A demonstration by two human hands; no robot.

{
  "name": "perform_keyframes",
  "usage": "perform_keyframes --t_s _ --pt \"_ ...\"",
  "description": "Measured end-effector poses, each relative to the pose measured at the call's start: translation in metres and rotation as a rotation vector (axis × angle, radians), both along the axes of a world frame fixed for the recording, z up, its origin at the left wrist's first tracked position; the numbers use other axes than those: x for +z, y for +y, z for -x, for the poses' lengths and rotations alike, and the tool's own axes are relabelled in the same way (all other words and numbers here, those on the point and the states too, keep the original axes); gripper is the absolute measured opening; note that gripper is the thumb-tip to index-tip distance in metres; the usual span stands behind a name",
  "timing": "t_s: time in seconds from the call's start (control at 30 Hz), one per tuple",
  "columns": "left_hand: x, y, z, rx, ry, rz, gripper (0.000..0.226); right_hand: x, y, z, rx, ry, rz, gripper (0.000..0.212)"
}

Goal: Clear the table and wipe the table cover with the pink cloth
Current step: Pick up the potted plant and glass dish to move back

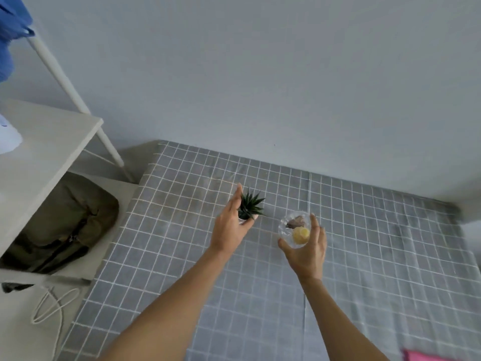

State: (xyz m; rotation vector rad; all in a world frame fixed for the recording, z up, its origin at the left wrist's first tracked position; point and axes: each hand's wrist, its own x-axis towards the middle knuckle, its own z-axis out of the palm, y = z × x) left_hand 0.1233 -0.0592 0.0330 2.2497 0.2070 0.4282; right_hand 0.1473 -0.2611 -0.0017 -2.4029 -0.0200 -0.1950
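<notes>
A grey table cover (364, 256) with a white grid lies over the table. A small spiky green plant (250, 205) in a white pot stands near its far left part. My left hand (230, 225) curls around the pot, fingers on its left side and thumb below. My right hand (308, 252) holds a clear glass bowl (285, 230) from below, lifted off the cover. A yellow piece and a brown piece lie in the bowl. A corner of the pink cloth (426, 356) shows at the bottom right edge.
A white shelf unit (52, 142) stands left of the table, with an olive bag (70, 222) on its lower level. A white cord (52, 306) lies on the floor below. Blue fabric (10, 35) hangs top left. A grey wall backs the table.
</notes>
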Motion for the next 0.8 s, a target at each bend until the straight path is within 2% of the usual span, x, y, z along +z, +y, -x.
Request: perform_keyframes --t_s 0.33,0.67,0.8 --pt "-0.017 -0.092 -0.024 0.091 -0.001 0.041 0.086 -0.017 -0.088 -0.017 -0.015 0.064 0.003 0.103" --pt "-0.032 -0.135 -0.054 0.115 -0.053 0.146 0.081 -0.032 -0.101 -0.046 0.03 0.093 -0.004 0.103" --pt "-0.041 -0.144 -0.052 0.116 -0.016 0.176 0.087 -0.037 -0.104 -0.044 0.055 0.104 -0.016 0.102"
